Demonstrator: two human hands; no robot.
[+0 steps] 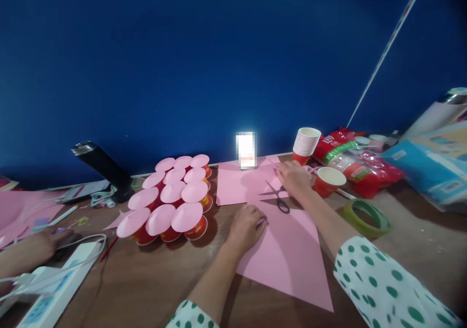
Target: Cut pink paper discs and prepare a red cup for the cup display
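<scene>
scissors (279, 197) beside right hand (294, 179), grasp unclear, left hand (247, 226) loose on pink paper (288, 255), covered cups (171, 206) nearby

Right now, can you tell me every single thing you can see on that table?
capped cups: about twelve, red under pink discs, left of centre
near pink sheet: one, pink, front centre
far pink sheet: one, pink, behind it
scissors: one, dark, on the sheets
cup stack: one, red and white, by the wall
single cup: one, red, beside the stack
tape ring: one, green, right
power strip: one, white, near left
other person's hand: one, far left
left hand: resting on the near pink sheet
right hand: on the far pink sheet, beside the scissors
</scene>
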